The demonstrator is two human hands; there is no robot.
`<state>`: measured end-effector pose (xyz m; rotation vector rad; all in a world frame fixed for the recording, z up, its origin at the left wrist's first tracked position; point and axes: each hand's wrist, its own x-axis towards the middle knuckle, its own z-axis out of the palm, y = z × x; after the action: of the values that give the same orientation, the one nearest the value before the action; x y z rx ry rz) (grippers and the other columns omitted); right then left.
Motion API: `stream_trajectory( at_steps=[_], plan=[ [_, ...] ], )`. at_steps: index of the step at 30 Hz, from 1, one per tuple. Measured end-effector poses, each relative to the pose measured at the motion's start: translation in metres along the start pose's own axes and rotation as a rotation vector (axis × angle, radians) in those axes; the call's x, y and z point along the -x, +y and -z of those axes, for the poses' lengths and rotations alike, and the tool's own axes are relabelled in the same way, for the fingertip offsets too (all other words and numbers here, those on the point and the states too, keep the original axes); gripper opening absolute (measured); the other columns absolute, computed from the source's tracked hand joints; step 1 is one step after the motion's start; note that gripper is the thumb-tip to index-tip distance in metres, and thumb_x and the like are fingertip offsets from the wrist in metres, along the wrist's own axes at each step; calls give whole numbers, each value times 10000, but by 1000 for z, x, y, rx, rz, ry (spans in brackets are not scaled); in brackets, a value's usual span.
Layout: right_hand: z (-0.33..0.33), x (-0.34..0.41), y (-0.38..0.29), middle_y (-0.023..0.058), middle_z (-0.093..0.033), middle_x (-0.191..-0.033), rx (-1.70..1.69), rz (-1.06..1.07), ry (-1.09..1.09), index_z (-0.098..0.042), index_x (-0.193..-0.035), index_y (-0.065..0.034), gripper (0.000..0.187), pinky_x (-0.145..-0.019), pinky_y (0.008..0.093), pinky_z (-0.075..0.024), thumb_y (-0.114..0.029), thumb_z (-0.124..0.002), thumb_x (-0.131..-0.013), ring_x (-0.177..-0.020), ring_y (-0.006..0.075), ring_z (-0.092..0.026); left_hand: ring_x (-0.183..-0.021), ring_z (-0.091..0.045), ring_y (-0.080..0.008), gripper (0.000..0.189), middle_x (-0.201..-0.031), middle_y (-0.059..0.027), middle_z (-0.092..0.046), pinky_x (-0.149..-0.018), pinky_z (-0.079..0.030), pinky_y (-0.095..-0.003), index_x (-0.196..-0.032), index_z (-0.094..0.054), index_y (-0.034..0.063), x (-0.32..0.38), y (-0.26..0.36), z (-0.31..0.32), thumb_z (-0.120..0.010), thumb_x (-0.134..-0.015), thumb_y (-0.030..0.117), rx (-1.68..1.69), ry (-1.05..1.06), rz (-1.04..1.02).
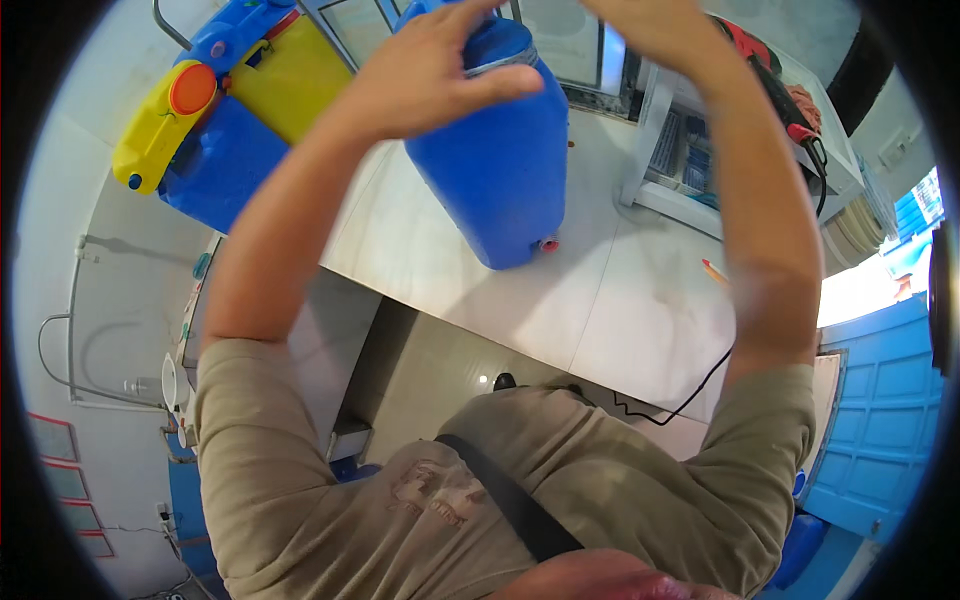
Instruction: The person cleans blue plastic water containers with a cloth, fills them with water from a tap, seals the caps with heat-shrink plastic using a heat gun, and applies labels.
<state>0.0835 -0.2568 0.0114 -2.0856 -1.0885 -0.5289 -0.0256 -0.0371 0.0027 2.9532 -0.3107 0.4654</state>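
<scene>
A blue plastic water container (499, 172) stands on the white-tiled counter before me, with a blue screw cap (499, 45) on top and a small red-and-white fitting (550, 244) low on its side. My left hand (442, 75) is raised over the container's upper part, thumb spread from the fingers. Nothing shows in its grasp, and its fingertips reach the top edge of the view. I cannot tell whether it touches the cap. Right of the container, my right hand (645, 26) is also raised. Its fingers are mostly cut off by the top edge.
Blue (225, 165) and yellow containers (296, 82) with a red-capped yellow part (169, 127) stand at left. A white shelf unit (675, 202) at right carries a red-and-black corded power tool (772, 82). A black cable (675, 412) hangs over the counter's front edge. An orange pen-like item (714, 271) lies nearby.
</scene>
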Motion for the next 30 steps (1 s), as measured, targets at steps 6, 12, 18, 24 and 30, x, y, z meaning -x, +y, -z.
stream_trajectory(
  at_steps=[6,12,18,24,30],
  plan=[
    [-70,-4,-8,202,-681,-1152,-390,-50,-35,-588,-1264,-22,564,-955,398,-468,-492,-442,-988,-1087,356,-632,-1369,-410,-381,948,-1459,-218,-448,-1118,-353,-464,-1476,-394,60,-13,-47,15,-670,-796,660,71,-7,-458],
    [-112,-2,23,143,-669,-1183,-846,-258,-79,-653,-1196,-9,378,-945,354,-463,-263,-499,-961,-1068,245,-615,-1286,-484,-426,873,-1356,-306,-519,-1072,-394,-446,-1390,-460,-41,-5,13,-3,-618,-821,602,140,-22,103],
    [-114,-18,21,75,-650,-1204,-884,-148,-185,-644,-1230,-16,348,-972,317,-436,-181,-495,-963,-1083,168,-580,-1280,-496,-413,812,-1329,-282,-555,-1060,-406,-444,-1357,-498,-26,4,20,13,-629,-807,558,65,-39,133],
    [-115,-2,-13,139,-657,-1195,-946,-342,-42,-642,-1194,-17,404,-961,355,-449,-304,-488,-955,-1094,224,-597,-1278,-489,-418,817,-1371,-257,-531,-1081,-387,-444,-1370,-487,-21,5,-19,5,-661,-806,545,50,55,-176],
    [-118,1,25,181,-647,-1257,-611,-134,91,-616,-1252,-23,408,-1021,395,-444,-272,-412,-1002,-1210,296,-583,-1308,-491,-297,780,-1420,-150,-517,-1109,-359,-415,-1489,-393,64,-23,-35,-8,-629,-898,515,289,-20,-465]
  ],
)
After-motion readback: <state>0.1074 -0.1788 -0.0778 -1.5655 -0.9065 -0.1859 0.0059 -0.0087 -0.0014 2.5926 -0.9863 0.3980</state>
